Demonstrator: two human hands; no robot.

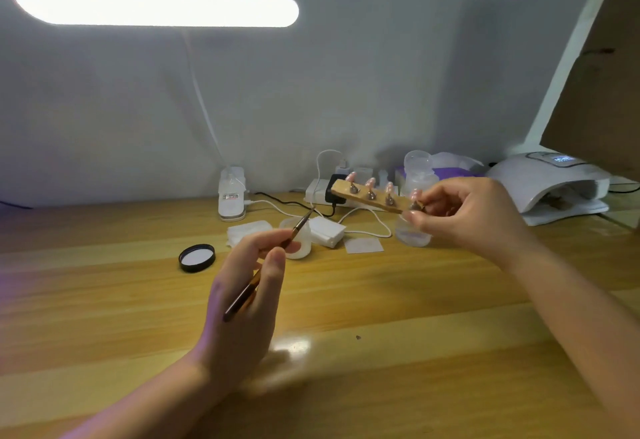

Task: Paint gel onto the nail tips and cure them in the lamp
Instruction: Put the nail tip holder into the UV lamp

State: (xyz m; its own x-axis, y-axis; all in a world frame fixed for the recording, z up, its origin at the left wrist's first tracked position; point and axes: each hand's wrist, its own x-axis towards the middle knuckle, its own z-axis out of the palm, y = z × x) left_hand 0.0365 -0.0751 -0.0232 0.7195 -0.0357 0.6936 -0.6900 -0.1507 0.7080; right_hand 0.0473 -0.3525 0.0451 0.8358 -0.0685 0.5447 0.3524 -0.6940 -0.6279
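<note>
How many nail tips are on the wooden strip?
4, in a row along the wooden strip: three on its free part, one beside the right hand; more may be hidden.

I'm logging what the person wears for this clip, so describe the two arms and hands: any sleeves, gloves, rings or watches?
Both forearms are bare right to the bottom of the frame; no sleeves show. The left hand and right hand wear no gloves, and no rings, watch or bracelet are visible. The fingernails are short, with no obvious polish, though the picture is soft.
</note>
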